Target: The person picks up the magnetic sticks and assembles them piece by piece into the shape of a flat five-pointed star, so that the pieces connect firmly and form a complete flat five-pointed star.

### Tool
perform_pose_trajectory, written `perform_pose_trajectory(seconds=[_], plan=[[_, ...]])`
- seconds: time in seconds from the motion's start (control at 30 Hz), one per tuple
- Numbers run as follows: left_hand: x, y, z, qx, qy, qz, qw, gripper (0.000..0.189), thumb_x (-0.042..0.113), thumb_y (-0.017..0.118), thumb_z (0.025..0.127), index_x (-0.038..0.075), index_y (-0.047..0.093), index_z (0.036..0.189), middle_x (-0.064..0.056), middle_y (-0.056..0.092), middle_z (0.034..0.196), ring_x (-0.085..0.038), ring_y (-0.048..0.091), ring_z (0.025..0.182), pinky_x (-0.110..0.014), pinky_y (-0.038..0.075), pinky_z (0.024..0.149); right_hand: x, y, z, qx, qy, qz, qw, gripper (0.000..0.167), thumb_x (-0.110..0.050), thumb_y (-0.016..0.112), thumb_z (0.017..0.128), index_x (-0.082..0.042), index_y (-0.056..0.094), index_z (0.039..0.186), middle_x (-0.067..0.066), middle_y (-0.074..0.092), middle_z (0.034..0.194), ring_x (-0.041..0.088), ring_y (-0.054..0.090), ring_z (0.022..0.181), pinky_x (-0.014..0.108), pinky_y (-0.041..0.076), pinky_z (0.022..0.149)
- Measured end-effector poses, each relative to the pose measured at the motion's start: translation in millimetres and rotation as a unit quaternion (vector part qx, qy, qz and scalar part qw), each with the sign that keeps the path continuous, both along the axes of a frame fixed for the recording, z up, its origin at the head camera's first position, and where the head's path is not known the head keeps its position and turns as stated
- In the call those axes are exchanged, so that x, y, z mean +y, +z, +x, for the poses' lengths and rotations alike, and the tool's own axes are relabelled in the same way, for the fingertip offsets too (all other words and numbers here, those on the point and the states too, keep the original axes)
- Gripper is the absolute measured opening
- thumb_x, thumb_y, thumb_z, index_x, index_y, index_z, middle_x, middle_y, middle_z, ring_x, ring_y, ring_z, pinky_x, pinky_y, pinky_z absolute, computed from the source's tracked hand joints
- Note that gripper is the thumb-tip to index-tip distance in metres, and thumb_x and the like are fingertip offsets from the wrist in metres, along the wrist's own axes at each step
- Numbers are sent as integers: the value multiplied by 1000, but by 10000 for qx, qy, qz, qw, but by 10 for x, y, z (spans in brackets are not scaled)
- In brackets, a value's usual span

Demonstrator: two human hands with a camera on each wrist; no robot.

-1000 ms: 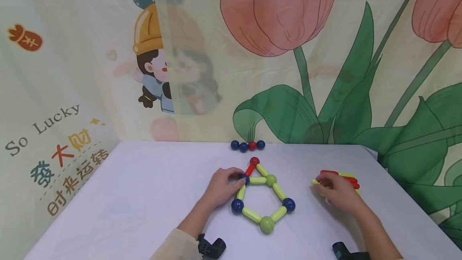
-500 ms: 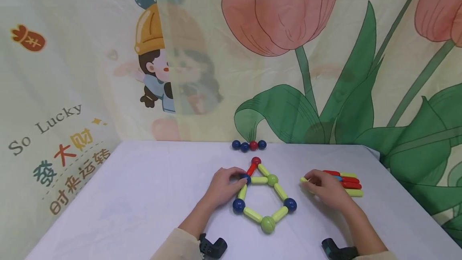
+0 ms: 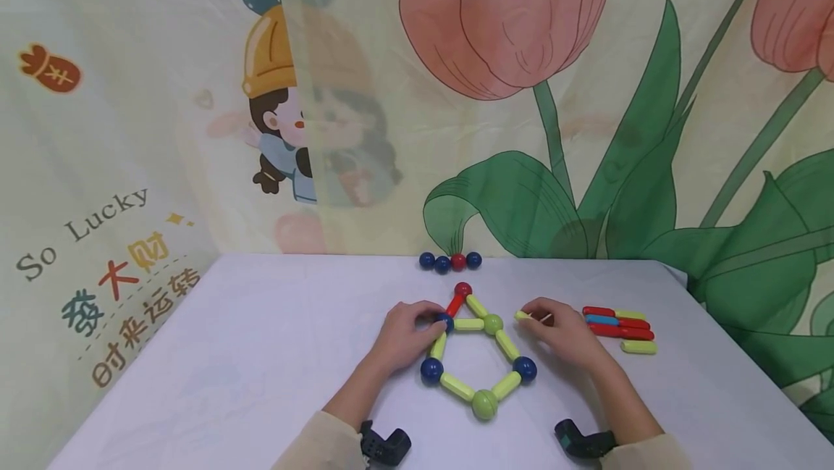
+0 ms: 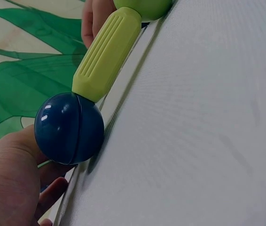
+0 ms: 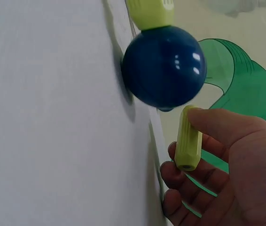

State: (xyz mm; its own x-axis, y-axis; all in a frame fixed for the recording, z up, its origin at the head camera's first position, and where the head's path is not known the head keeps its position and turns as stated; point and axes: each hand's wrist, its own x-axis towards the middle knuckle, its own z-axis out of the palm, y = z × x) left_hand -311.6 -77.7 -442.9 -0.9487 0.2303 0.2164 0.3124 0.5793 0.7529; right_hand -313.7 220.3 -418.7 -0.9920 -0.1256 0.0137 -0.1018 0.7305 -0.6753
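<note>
Yellow-green magnetic rods and balls lie joined on the white table as a ring, with a red ball point(image 3: 462, 290) and a red rod point(image 3: 454, 305) forming a peak at its far side. My left hand point(image 3: 405, 334) pinches the blue ball point(image 3: 446, 322) at the ring's upper left corner. In the left wrist view, the nearer blue ball point(image 4: 68, 128) partly covers that hand. Between the thumb and fingers of my right hand point(image 3: 562, 326) is a loose yellow-green magnetic rod point(image 5: 188, 139). It is held just right of the green ball point(image 3: 493, 324).
Several loose rods, red, blue and yellow-green, lie at the right, including a red rod point(image 3: 630, 333) and a separate yellow-green rod point(image 3: 639, 347). Along the table's point(image 3: 293, 354) back edge sit several balls, blue ones and a red ball point(image 3: 458, 261). A printed cloth point(image 3: 352, 93) hangs behind.
My right hand has moved left from the loose rods toward the ring, carrying the yellow-green rod. The left hand stays on the blue ball.
</note>
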Motion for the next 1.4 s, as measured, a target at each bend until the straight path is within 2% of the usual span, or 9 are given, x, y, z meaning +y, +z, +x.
perform_pose_trajectory(seconds=[0.17, 0.33, 0.5, 0.73, 1.0, 1.17, 1.4], plan=[[4, 25, -2, 19, 5, 26, 10000, 28, 27, 70, 97, 16, 73, 122, -1, 75, 119, -27, 64, 125, -59, 26, 125, -83, -20, -24, 13, -30, -54, 10000, 30, -27, 73, 95, -10, 70, 120, 7, 69, 115, 22, 59, 99, 31, 55, 83], [6, 5, -3, 21, 2, -2, 10000, 27, 27, 70, 96, 16, 74, 121, -1, 76, 119, -26, 65, 124, -59, 29, 123, -151, -20, -3, -59, -26, -33, 10000, 29, -26, 74, 94, -11, 71, 119, 5, 70, 111, 21, 57, 97, 31, 54, 81], [-1, -15, 4, 9, 23, -24, 10000, 27, 28, 70, 97, 16, 73, 122, -2, 76, 119, -27, 64, 125, -60, 26, 124, -192, -10, 26, -70, 6, 60, 10000, 27, -25, 74, 93, -11, 72, 117, 3, 70, 109, 20, 58, 96, 33, 55, 81], [-10, -3, 14, -5, 50, -34, 10000, 28, 28, 70, 96, 18, 74, 122, 1, 75, 119, -24, 64, 122, -55, 38, 117, -217, 0, 42, -50, 92, 184, 9998, 24, -21, 74, 94, -11, 74, 115, 3, 70, 108, 20, 57, 95, 35, 56, 82], [3, 10, 25, 7, 39, -31, 10000, 28, 29, 70, 96, 18, 74, 122, 0, 75, 120, -26, 64, 124, -57, 34, 120, -206, 16, 79, -32, 63, 211, 9998, 26, -20, 74, 94, -10, 74, 117, 4, 70, 110, 20, 57, 96, 35, 57, 81], [3, 13, 22, 63, 34, -42, 10000, 27, 28, 70, 97, 17, 74, 121, -1, 75, 120, -26, 64, 124, -57, 31, 122, -198, 14, 90, -21, 40, 254, 9997, 27, -22, 75, 94, -10, 74, 118, 5, 70, 112, 20, 58, 98, 38, 58, 85], [2, 18, 32, -4, 60, -43, 10000, 28, 29, 70, 97, 17, 73, 122, -1, 75, 121, -25, 63, 123, -56, 38, 117, -175, 26, 119, 5, 35, 334, 9994, 28, -21, 76, 93, -9, 74, 118, 6, 70, 113, 22, 59, 99, 41, 59, 87]])
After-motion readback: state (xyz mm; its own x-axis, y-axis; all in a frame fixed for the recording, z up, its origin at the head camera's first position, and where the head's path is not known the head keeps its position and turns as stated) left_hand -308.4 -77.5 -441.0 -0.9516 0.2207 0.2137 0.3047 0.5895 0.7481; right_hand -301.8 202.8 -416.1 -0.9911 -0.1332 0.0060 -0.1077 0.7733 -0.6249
